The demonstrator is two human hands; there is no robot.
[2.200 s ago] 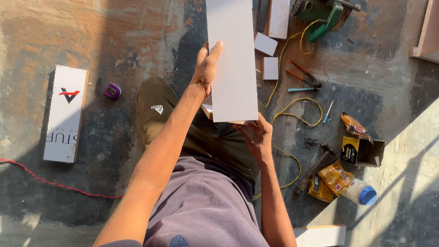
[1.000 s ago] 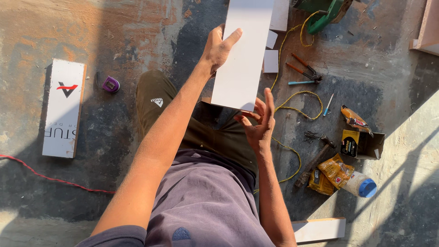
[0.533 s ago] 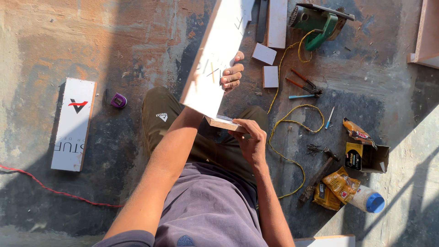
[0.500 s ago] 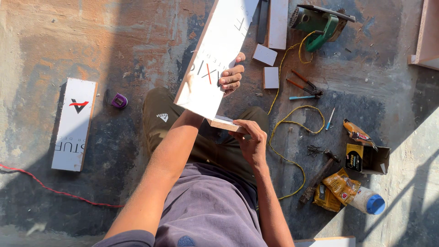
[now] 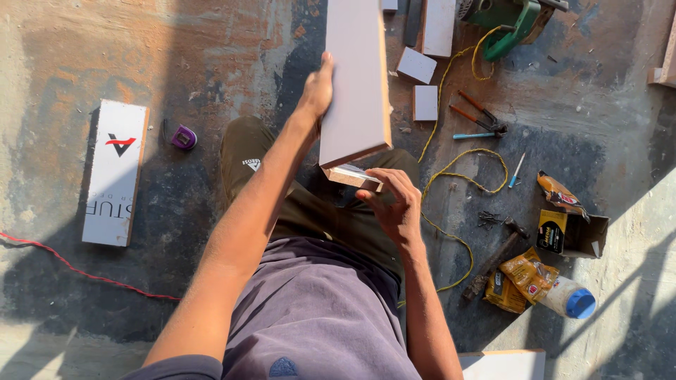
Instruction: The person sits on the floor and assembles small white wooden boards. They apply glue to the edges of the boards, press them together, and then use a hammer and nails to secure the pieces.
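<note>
Long pale laminated board [image 5: 358, 84]: printed face gone from view, plain face up, back near upright above the lap | left hand [image 5: 318, 90]: fingers clamped on its left edge | right hand [image 5: 394, 204]: fingers loosely curled under its lower end, touching small wood offcut [image 5: 353, 176] | reading: board turned over mid-handling.

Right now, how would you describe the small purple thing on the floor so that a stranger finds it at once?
Start at the long white board lying flat on the concrete floor, far left of the person's legs. Just right of its upper end lies the purple tape measure. It is the only purple item, small and rounded, apart from the tools on the other side.
</note>
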